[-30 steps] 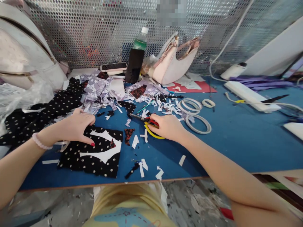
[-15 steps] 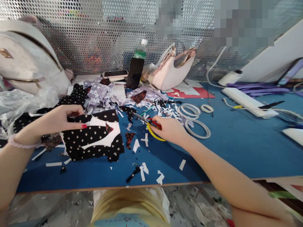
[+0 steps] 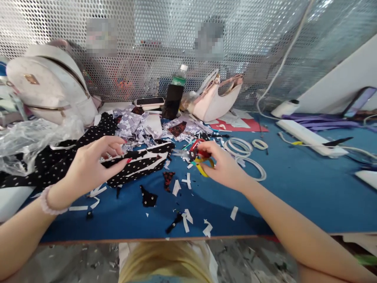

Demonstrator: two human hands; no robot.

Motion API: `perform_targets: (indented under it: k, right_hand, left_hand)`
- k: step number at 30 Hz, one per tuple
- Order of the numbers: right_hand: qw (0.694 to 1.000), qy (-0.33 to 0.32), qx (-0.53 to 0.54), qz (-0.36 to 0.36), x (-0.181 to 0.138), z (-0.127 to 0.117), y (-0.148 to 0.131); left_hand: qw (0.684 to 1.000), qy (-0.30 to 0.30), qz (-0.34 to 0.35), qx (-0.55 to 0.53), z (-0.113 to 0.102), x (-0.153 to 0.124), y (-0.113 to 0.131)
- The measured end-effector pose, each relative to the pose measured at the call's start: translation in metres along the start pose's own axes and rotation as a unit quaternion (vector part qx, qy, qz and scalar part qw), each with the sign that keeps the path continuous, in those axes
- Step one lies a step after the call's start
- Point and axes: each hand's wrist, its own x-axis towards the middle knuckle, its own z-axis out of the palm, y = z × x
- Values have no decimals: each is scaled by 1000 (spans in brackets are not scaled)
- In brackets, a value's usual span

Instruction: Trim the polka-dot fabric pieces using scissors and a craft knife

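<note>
My left hand (image 3: 94, 167) is open, with thumb and fingers apart. Just beyond its fingertips is a black polka-dot fabric piece (image 3: 144, 167) with white backing strips, seen at a slant and slightly blurred. I cannot tell whether the fingertips touch it. In my right hand (image 3: 225, 165) are scissors (image 3: 203, 159) with red and yellow handles, their blades pointing left toward the fabric's right end. A small black dotted scrap (image 3: 148, 197) lies below the fabric. Near the blades is a dark red-patterned scrap (image 3: 168, 181).
White paper strips (image 3: 186, 222) litter the blue table (image 3: 294, 188). White rings (image 3: 251, 168) lie right of the scissors. Behind are lilac fabric scraps (image 3: 129, 124), a phone (image 3: 149, 102), a sleeved bottle (image 3: 173, 98), a pink handbag (image 3: 218, 100) and a white backpack (image 3: 59, 88).
My left hand has moved right and its fingers have opened off the fabric. The fabric has shifted away and right and now looks slanted. The black scrap now shows below it.
</note>
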Motion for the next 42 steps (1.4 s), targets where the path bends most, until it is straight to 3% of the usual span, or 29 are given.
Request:
perform_targets:
  k: [5, 9, 21, 26, 35, 42]
  right_hand:
    - [994, -31, -69, -85, 11, -13, -28]
    - [984, -50, -131, -107, 25, -20, -41]
    - [961, -92, -224, -133, 50, -23, -45]
    - [957, -97, -216, -167, 57, -22, -49]
    - [943, -142, -259, -154, 72, -20, -57]
    - [914, -147, -308, -220, 80, -16, -62]
  left_hand:
    - [997, -4, -57, -57, 11, -5, 0]
    - [993, 3, -59, -97, 14, -8, 3]
    - [991, 37, -20, -126, 14, -6, 5]
    - [986, 46, -39, -154, 16, -6, 5]
    - [975, 40, -73, -208, 20, -6, 3]
    - [974, 34, -92, -204, 20, -7, 3]
